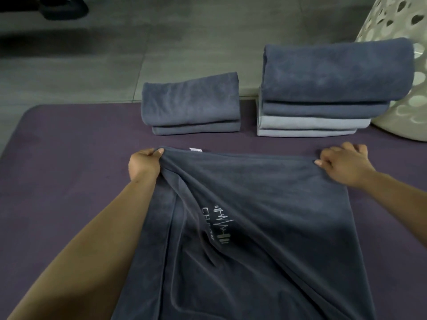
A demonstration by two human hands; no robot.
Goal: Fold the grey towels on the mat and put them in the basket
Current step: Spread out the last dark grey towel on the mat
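Left hand (144, 163) was pinching the far left corner of the dark grey towel (242, 227), fingers closed on a bunched bit of edge; right hand (344, 166) was clamped on the far right corner, thumb on top, fingers curled over the hem. Towel lay on the purple mat (57, 169), far edge pulled fairly taut between both hands, rest running back toward the person and out of the bottom of the view. Looked like the lay-out/straighten step ahead of a fold, not the fold itself. Left side was still rucked, with diagonal creases running down from the left corner across the embroidered logo (219, 224), so my guess is the next move needed more tension on that side to flatten it, then far edge brought to near edge with corners matched. Fabric read as soft, plush and floppy, and a small white tag (195, 149) showed at the far hem. Two stacks of folded towels sat further back on the mat, a short stack (191, 105) and a taller stack (332, 88), with the perforated basket (402, 24) just beside the taller one at far right.
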